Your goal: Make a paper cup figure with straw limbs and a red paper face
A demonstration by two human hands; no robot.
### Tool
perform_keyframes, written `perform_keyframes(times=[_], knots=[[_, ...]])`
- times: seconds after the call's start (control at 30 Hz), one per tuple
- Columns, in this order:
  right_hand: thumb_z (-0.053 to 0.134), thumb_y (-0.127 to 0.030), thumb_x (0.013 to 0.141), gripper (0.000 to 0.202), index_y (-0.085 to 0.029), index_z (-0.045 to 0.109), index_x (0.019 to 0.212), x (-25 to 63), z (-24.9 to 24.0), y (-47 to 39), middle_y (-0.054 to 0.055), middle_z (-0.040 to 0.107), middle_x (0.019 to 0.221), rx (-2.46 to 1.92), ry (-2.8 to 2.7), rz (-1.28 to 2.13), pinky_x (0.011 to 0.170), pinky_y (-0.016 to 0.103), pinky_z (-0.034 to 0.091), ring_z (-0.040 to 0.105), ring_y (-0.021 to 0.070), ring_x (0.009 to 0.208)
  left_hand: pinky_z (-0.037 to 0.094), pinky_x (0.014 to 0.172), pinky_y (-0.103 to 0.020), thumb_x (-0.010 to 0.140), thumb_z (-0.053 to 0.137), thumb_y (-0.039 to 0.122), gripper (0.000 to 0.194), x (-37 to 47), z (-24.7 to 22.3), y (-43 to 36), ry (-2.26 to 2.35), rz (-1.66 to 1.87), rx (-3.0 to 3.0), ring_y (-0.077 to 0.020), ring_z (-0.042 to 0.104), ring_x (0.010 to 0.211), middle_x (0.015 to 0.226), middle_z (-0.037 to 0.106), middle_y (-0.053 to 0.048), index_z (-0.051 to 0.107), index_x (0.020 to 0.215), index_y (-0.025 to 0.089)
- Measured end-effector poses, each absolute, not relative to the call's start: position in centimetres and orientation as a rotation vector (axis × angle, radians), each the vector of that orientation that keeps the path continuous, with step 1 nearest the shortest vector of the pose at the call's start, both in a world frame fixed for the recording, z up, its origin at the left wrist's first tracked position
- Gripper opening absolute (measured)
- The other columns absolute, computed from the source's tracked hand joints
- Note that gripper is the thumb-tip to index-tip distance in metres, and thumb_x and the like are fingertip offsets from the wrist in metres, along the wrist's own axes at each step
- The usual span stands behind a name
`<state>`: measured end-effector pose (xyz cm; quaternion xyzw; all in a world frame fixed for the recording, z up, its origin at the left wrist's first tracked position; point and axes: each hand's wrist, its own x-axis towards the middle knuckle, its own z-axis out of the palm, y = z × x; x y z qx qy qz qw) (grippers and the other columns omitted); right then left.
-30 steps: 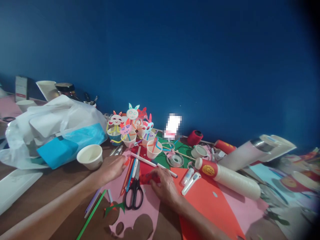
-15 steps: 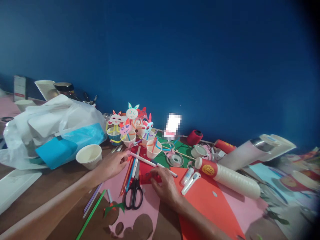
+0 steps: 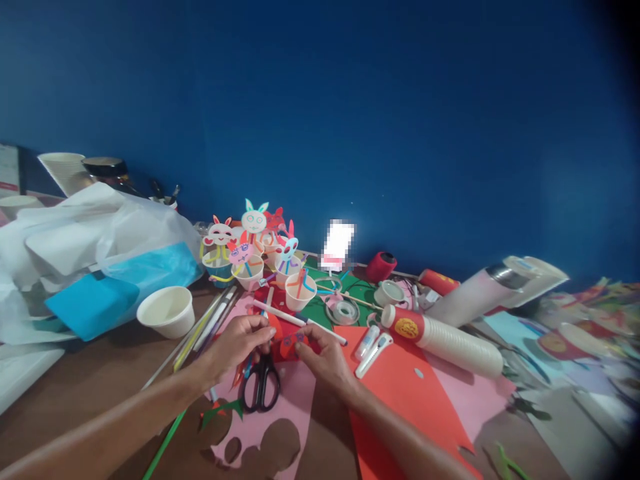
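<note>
A small red paper cut-out (image 3: 287,348) with purple eyes drawn on it is held up between my hands, over red paper. My right hand (image 3: 325,353) pinches its right side between thumb and fingers. At its left edge, the fingers of my left hand (image 3: 243,340) are closed on orange-red paper that seems to be part of the same piece. Just below lie black-handled scissors (image 3: 261,387), their blades partly hidden by my left hand. Behind the cut-out, a white marker (image 3: 280,312) rests across the paper.
Paper cups with animal-face figures (image 3: 250,270) stand at the back. A white paper cup (image 3: 167,312) is left of my left hand. To the right are a white box cutter (image 3: 374,355), a stack of paper cups (image 3: 450,343) and orange-red paper (image 3: 400,413). Pink paper scrap (image 3: 287,400) lies in front.
My right hand has lifted the red cut-out from the paper. My left hand has moved from the marker toward it, closing on its left side. The view has shifted slightly right.
</note>
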<state>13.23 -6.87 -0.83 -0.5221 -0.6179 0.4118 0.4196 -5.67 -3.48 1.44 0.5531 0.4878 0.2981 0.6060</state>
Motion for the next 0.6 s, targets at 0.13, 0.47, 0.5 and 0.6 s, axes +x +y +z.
perform_keyframes(times=[0.13, 0.47, 0.5, 0.6], knots=[[0.055, -0.018, 0.077, 0.01, -0.017, 0.064, 0.08, 13.0, -1.2, -6.9, 0.002, 0.065, 0.076, -1.308, -1.499, 1.11, 0.063, 0.025, 0.044, 0.058, 0.0155, 0.069, 0.037, 0.046, -0.022, 0.071, 0.059, 0.042, 0.028, -5.3, 0.9, -3.9, 1.135, 0.698, 1.244, -0.0102, 0.049, 0.045, 0.057, 0.058, 0.001, 0.054, 0.067, 0.015], [0.056, -0.017, 0.077, 0.008, -0.017, 0.064, 0.075, 12.5, -0.6, -7.2, -0.001, 0.064, 0.068, -1.314, -1.469, 1.138, 0.058, 0.023, 0.042, 0.056, 0.0127, 0.062, 0.029, 0.044, -0.02, 0.073, 0.062, 0.042, 0.029, -5.0, 0.4, -4.4, 1.102, 0.766, 1.169, -0.0074, 0.043, 0.044, 0.057, 0.054, 0.003, 0.054, 0.066, 0.015], [0.056, -0.017, 0.077, 0.008, -0.017, 0.064, 0.074, 12.5, -0.5, -7.2, -0.001, 0.064, 0.068, -1.31, -1.469, 1.144, 0.058, 0.023, 0.042, 0.056, 0.0126, 0.062, 0.027, 0.043, -0.02, 0.072, 0.062, 0.042, 0.029, -5.0, 0.3, -4.4, 1.101, 0.773, 1.157, -0.0065, 0.04, 0.043, 0.056, 0.051, 0.004, 0.053, 0.065, 0.015], [0.056, -0.017, 0.077, 0.008, -0.017, 0.064, 0.074, 12.4, -0.6, -7.2, 0.0, 0.065, 0.067, -1.304, -1.462, 1.178, 0.057, 0.022, 0.042, 0.056, 0.0126, 0.06, 0.021, 0.041, -0.019, 0.072, 0.063, 0.043, 0.03, -5.0, 0.0, -4.4, 1.09, 0.768, 1.135, -0.005, 0.033, 0.042, 0.055, 0.045, 0.006, 0.052, 0.066, 0.015]])
